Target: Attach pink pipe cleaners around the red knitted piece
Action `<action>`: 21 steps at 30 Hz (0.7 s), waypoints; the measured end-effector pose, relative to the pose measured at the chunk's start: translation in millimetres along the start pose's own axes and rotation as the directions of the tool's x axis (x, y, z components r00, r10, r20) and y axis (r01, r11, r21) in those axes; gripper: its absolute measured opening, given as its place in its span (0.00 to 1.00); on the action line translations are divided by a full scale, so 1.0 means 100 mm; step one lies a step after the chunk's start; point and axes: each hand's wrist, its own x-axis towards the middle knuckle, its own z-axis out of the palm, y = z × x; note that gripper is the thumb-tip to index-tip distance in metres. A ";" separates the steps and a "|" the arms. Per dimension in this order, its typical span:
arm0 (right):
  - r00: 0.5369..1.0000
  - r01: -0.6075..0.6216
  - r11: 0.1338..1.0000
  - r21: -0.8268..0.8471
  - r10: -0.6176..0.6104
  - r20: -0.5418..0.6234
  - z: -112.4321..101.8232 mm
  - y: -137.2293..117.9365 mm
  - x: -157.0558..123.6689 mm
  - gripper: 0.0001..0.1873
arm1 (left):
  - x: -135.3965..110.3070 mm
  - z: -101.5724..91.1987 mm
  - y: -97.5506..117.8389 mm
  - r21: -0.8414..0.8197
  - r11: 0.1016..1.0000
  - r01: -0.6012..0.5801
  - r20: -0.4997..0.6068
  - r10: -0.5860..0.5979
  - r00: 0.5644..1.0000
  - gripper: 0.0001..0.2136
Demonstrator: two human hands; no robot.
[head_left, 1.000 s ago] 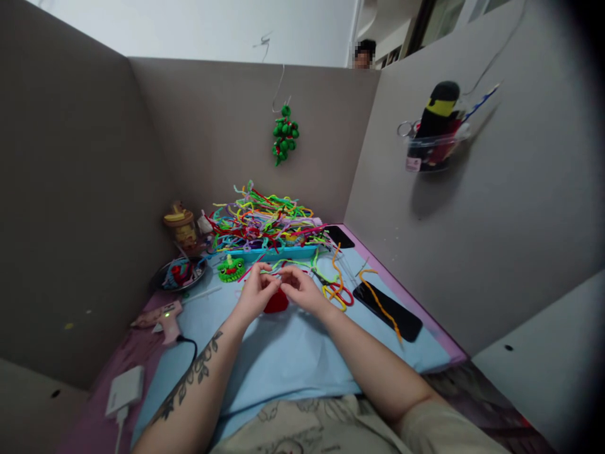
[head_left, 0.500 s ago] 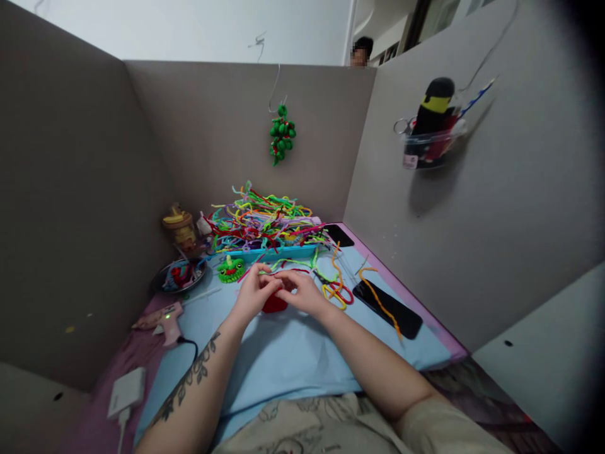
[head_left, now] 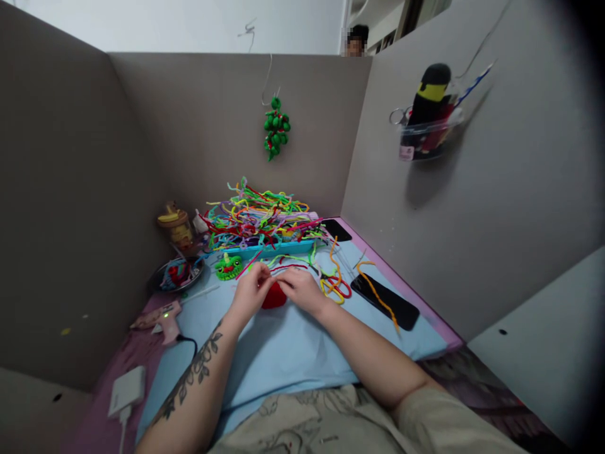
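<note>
A small red fuzzy piece [head_left: 274,299] is between my two hands, above the blue cloth. My left hand [head_left: 250,290] is closed, thumb and fingers pinched at the piece's upper left edge. From the other side my right hand [head_left: 302,291] pinches its upper right edge, the fingertips of both hands nearly meeting. What exactly lies between the fingertips is too small to make out. Just left of my left hand sits a green fuzzy figure [head_left: 229,267] with eyes and a red mouth. Behind the hands lie loose red and green strands.
A blue tray [head_left: 293,247] heaped with colourful fuzzy strands [head_left: 265,217] stands at the back. Scissors [head_left: 338,291] and a phone [head_left: 387,302] lie right, a pink glue gun [head_left: 165,320] and dark bowl [head_left: 182,275] left. Grey partitions [head_left: 227,126] surround the table.
My hands have drawn slightly apart over the red piece, so more of it shows. The whole view has shifted a little. Both hands keep their pinch.
</note>
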 end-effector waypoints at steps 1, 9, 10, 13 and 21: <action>1.000 0.009 1.000 -0.017 -0.009 0.012 0.00 0.00 0.00 0.10 | 0.00 0.00 -0.01 0.036 0.999 -0.019 0.011 0.019 1.000 0.03; 1.000 0.016 0.997 0.074 -0.016 -0.003 -0.03 -0.03 0.00 0.09 | -0.01 0.00 -0.01 0.082 0.989 -0.124 0.081 0.117 0.990 0.01; 1.000 0.005 0.996 0.093 -0.004 -0.012 -0.03 -0.03 0.00 0.09 | -0.01 0.00 -0.01 0.053 0.993 -0.106 0.068 0.102 0.992 0.01; 0.999 -0.031 0.992 0.126 0.036 -0.041 -0.01 -0.04 0.01 0.11 | 0.00 0.00 -0.02 -0.041 0.999 -0.028 0.049 0.030 0.998 0.05; 0.997 -0.018 0.997 0.070 0.023 -0.068 0.02 -0.09 -0.03 0.09 | 0.01 0.01 0.00 -0.158 0.986 0.050 0.081 -0.038 0.996 0.04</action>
